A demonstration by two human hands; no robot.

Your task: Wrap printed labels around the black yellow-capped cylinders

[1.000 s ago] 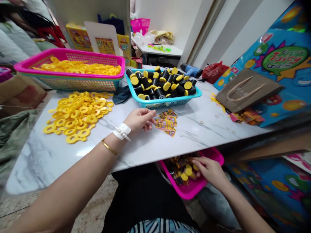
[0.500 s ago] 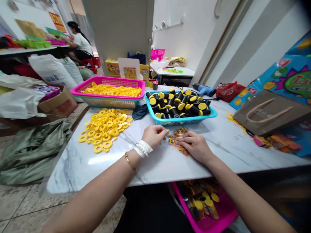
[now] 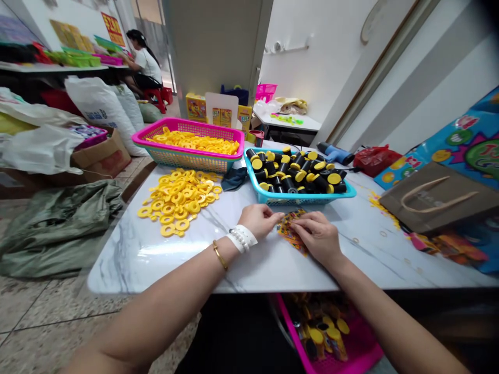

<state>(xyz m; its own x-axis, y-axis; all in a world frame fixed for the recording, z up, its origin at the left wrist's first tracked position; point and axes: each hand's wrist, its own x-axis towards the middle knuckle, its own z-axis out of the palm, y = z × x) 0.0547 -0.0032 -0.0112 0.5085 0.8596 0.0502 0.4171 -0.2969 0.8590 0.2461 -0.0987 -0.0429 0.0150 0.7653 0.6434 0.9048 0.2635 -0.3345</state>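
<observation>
Resting on a glossy white marble-pattern tabletop (image 3: 249, 270), both hands work a small heap of flat, printed orange-and-yellow paper stickers (image 3: 293, 235) lying just in front of the turquoise perforated plastic basket (image 3: 273, 198). In the head view, the left hand (image 3: 260, 221), wearing a white beaded wristband and a thin gold bangle, has its fingertips drawn together at the heap's left edge; whether a sticker is actually pinched between them cannot be told. The right hand (image 3: 317, 235) lies palm down with curled fingers on top of the heap, touching it and covering its right part. The stickers are thin, rectangular and overlapping, with bright glossy print too small to read. The turquoise basket holds short black plastic cylinders with round yellow caps (image 3: 300, 174). To the left, flat yellow plastic rings (image 3: 177, 200) lie in a loose pile on the tabletop, with more in a pink-rimmed mesh basket (image 3: 187, 148) behind. A brown paper bag with cord handles (image 3: 432, 200) lies to the right. Compared with half a second ago, both hands keep the same places at the heap; the camera has shifted slightly, and the right fingers sit a little closer to the left.
</observation>
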